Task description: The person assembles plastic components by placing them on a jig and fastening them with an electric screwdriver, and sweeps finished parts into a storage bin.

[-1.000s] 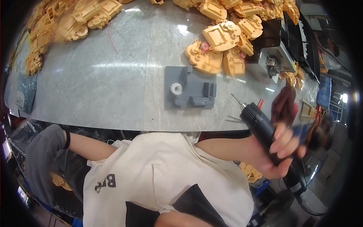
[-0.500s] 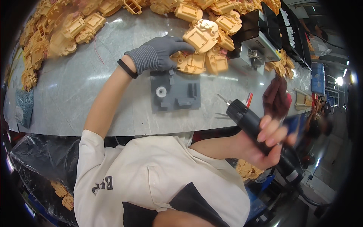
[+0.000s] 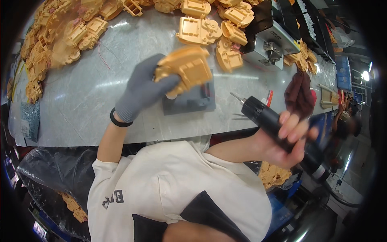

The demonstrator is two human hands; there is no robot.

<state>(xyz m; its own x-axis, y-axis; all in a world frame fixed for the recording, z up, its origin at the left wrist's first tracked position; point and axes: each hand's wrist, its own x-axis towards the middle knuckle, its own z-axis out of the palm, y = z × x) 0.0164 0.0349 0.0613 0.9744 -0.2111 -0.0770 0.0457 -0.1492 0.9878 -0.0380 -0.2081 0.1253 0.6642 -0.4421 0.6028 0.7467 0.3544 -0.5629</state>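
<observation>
My left hand [image 3: 143,86], in a grey glove, grips an orange-yellow plastic housing [image 3: 191,68] and holds it tilted above the table. Beneath that part, a grey fixture block [image 3: 187,104] lies on the tabletop, partly hidden by the housing and glove. My bare right hand [image 3: 282,141] is wrapped round a black electric screwdriver [image 3: 262,119]. Its thin bit points up and to the left, to the right of the fixture. Beyond the left hand, another housing [image 3: 197,30] lies at the near edge of the heap, next to several similar ones.
Piles of the same housings [image 3: 44,52] cover the far and left parts of the grey table [image 3: 96,117]. A metal and black box device [image 3: 274,44] stands at the right, with a dark red cloth [image 3: 299,94] nearer me. A red marker-like stick [image 3: 269,98] and tweezers [image 3: 242,117] lie close to the screwdriver.
My left hand has taken a housing from the heap and drawn it toward me, over the fixture. Another housing at the heap's edge has shifted left. The right hand still holds the screwdriver.
</observation>
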